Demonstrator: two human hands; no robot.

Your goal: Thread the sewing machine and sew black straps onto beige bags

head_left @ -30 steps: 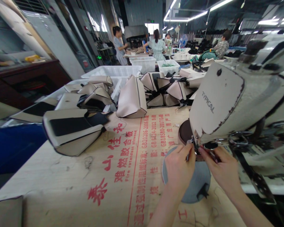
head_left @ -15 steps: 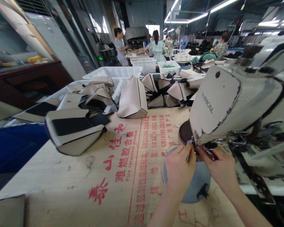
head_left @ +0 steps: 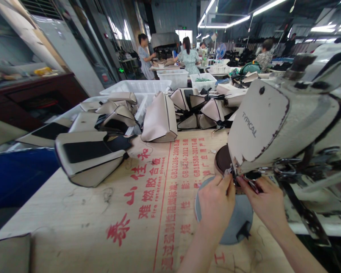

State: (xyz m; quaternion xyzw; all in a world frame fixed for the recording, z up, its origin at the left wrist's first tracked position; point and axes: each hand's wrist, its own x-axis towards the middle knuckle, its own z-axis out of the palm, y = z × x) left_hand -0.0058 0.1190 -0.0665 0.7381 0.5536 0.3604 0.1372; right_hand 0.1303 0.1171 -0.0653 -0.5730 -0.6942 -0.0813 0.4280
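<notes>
My left hand (head_left: 217, 199) is closed in a pinch at the needle area of a white sewing machine (head_left: 261, 117) marked TYPICAL. A dark sliver shows at its fingers, too small to name. My right hand (head_left: 267, 201) reaches in from the other side, its thumb and fingers bent together by the presser foot (head_left: 234, 178). What its fingertips grip is hidden. Below both hands lies a grey round disc (head_left: 235, 222) with a black scrap (head_left: 244, 229) on it. Behind the needle sits a dark brown round piece (head_left: 223, 159).
A beige and black bag piece (head_left: 88, 155) lies on the plywood table (head_left: 136, 235). Several similar pieces (head_left: 187, 108) are heaped along its back edge, beside white plastic bins (head_left: 136, 86). Another flat piece (head_left: 10, 252) is at the front left. Co-workers (head_left: 189, 57) are farther back.
My left hand has turned slightly at the needle, and the small metallic bit under its fingers shows less. My right hand has barely moved. At the back left, a co-worker's head and arm have shifted.
</notes>
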